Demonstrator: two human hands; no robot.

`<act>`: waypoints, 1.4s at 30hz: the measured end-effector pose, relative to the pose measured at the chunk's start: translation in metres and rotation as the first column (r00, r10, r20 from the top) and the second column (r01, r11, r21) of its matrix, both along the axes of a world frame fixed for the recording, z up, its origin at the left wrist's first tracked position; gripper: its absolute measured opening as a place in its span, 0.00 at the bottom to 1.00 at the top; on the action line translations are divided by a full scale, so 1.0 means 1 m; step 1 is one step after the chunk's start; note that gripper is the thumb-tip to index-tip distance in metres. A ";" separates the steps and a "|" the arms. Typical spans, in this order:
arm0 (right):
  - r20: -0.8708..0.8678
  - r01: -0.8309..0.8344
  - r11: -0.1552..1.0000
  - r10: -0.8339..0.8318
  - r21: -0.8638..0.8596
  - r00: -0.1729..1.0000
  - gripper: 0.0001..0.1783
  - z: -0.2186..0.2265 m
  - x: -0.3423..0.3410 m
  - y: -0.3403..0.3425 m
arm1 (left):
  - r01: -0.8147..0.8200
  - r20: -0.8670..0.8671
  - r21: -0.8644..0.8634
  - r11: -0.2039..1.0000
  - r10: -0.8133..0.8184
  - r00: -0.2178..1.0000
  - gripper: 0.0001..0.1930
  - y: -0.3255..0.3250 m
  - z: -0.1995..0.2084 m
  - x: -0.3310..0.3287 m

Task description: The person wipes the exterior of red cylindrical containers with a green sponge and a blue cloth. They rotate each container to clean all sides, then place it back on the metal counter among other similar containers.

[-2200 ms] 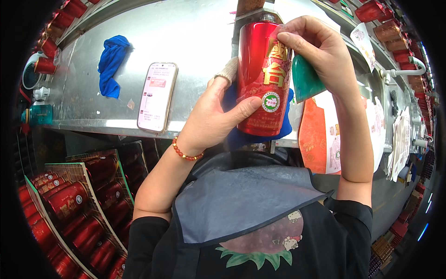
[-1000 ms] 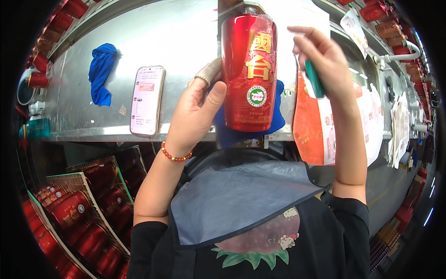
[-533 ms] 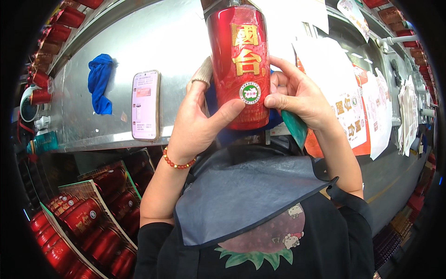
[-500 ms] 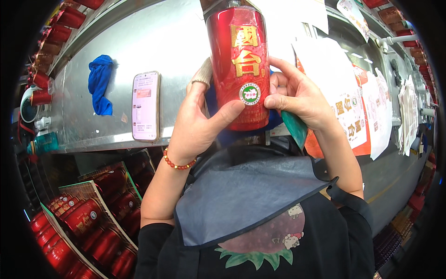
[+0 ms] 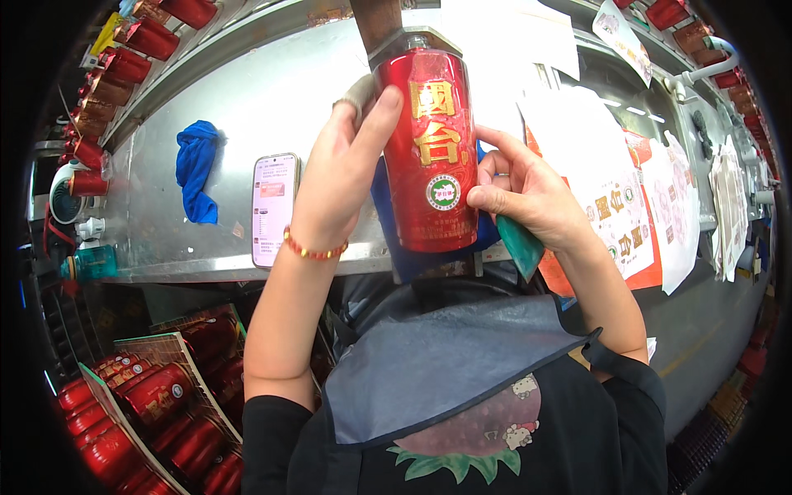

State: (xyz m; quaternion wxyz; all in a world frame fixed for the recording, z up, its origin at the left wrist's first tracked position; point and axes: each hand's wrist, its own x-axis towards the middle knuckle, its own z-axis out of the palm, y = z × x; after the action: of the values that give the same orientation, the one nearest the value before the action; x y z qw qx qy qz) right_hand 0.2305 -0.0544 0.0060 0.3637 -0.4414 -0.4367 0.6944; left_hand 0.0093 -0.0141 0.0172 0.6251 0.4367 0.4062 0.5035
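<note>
A red glass bottle [image 5: 433, 148] with gold characters and a round green-and-white label lies with its neck away from me. Beneath it shows a blue cloth [image 5: 384, 198]. My left hand [image 5: 342, 157] wraps the bottle's left side, thumb along its upper edge; a pale sleeve covers one finger. My right hand [image 5: 524, 190] rests its thumb and index finger against the bottle's lower right side, next to the round label. From under that palm sticks out a green, flat scraper [image 5: 521, 247]; its held end is hidden.
On the metal bench [image 5: 148, 190] lie a phone [image 5: 275, 214] and a crumpled blue cloth [image 5: 196, 169]. Printed sheets [image 5: 615, 219] cover the right side. A wooden bar [image 5: 378, 21] stands beyond the bottleneck. Crated red bottles [image 5: 157, 396] are at lower left.
My left thumb has moved from beside the round label up to the bottle's upper left side. My right hand keeps its place by the label. The whole view has shifted slightly.
</note>
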 end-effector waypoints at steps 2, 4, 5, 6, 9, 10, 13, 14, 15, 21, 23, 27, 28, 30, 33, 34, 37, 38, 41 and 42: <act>0.003 0.009 1.000 -0.009 0.020 1.000 0.46 -0.002 -0.002 0.000 | 0.023 -0.054 0.016 1.000 -0.022 0.998 0.32 0.015 0.008 0.007; 0.000 0.022 0.999 -0.022 0.031 1.000 0.47 -0.004 -0.004 -0.001 | 0.012 -0.114 0.042 0.999 -0.007 0.993 0.35 0.025 0.004 0.012; -0.001 0.020 0.999 -0.020 0.035 1.000 0.47 -0.004 -0.005 0.000 | 0.008 -0.120 0.045 0.999 -0.003 0.993 0.35 0.028 0.003 0.012; -0.002 0.022 0.999 -0.022 0.034 1.000 0.47 -0.006 -0.005 -0.001 | 0.007 -0.125 0.043 0.999 -0.001 0.992 0.35 0.029 0.001 0.013; -0.008 0.033 0.999 -0.033 0.037 0.999 0.47 -0.008 -0.006 -0.001 | 0.025 -0.140 0.034 0.999 -0.020 0.990 0.35 0.034 0.001 0.014; -0.010 0.038 0.999 -0.038 0.037 0.999 0.47 -0.009 -0.006 -0.002 | 0.035 -0.144 0.029 0.999 -0.030 0.989 0.35 0.035 0.001 0.013; 0.018 0.015 0.998 -0.016 0.059 1.000 0.47 -0.009 -0.005 0.000 | 0.044 -0.160 0.040 0.998 -0.037 0.986 0.35 0.036 0.001 0.012; 0.021 -0.001 0.999 0.000 0.042 1.000 0.46 -0.008 -0.005 0.000 | 0.040 -0.163 0.038 0.998 -0.033 0.986 0.35 0.036 0.001 0.012; 0.024 -0.014 1.000 0.014 0.027 1.000 0.45 -0.006 -0.004 0.000 | 0.038 -0.165 0.040 0.998 -0.031 0.986 0.35 0.034 0.002 0.012; 0.061 -0.030 0.998 0.027 0.057 0.998 0.42 -0.005 -0.003 -0.001 | 0.030 -0.183 0.033 0.999 -0.023 0.983 0.33 0.033 0.003 0.014; 0.065 -0.033 0.998 0.030 0.058 0.997 0.40 -0.003 -0.002 0.002 | 0.062 -0.154 0.023 0.998 -0.058 0.986 0.33 0.034 -0.001 0.007; 0.055 -0.008 0.998 0.005 0.054 0.998 0.39 0.000 0.009 0.028 | 0.060 -0.093 -0.052 0.997 -0.064 0.994 0.33 0.018 0.006 0.001; 0.040 0.015 0.998 -0.017 0.058 0.999 0.40 -0.002 0.008 0.030 | 0.023 -0.085 -0.074 0.997 -0.029 0.996 0.32 0.012 0.004 0.000; 0.053 0.018 0.998 -0.021 0.057 0.998 0.40 0.001 0.001 0.031 | 0.006 -0.043 -0.105 0.994 -0.010 0.999 0.32 0.002 -0.004 -0.003; 0.088 -0.007 0.998 0.001 0.069 0.996 0.40 0.000 -0.001 0.035 | -0.008 0.014 -0.093 0.996 0.010 1.000 0.35 -0.006 -0.003 0.004; 0.078 -0.007 0.998 0.002 0.065 0.997 0.40 -0.001 -0.001 0.035 | -0.005 0.019 -0.090 0.996 0.006 1.000 0.34 -0.006 -0.003 0.005; 0.050 -0.009 0.998 0.006 0.064 0.999 0.40 -0.003 0.002 0.038 | 0.002 0.031 -0.091 0.996 0.000 1.000 0.34 -0.004 -0.001 0.006; 0.041 -0.009 0.998 0.007 0.064 0.999 0.40 -0.003 0.003 0.040 | -0.001 0.036 -0.100 0.995 0.005 0.999 0.33 -0.003 0.001 0.007; 0.100 0.028 0.995 -0.038 0.098 0.994 0.39 0.006 0.000 0.047 | 0.014 0.039 -0.126 0.992 -0.009 0.999 0.31 0.003 0.001 0.003; 0.106 0.034 0.992 -0.047 0.120 0.993 0.39 0.005 0.000 0.051 | 0.025 0.038 -0.135 0.991 -0.020 0.999 0.31 0.005 0.001 0.003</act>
State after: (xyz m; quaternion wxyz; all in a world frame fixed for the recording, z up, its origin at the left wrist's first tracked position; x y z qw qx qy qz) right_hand 0.2300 -0.0038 0.0111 0.3787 -0.4652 -0.4871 0.6347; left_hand 0.0121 -0.0090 0.0183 0.6662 0.3886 0.4230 0.4757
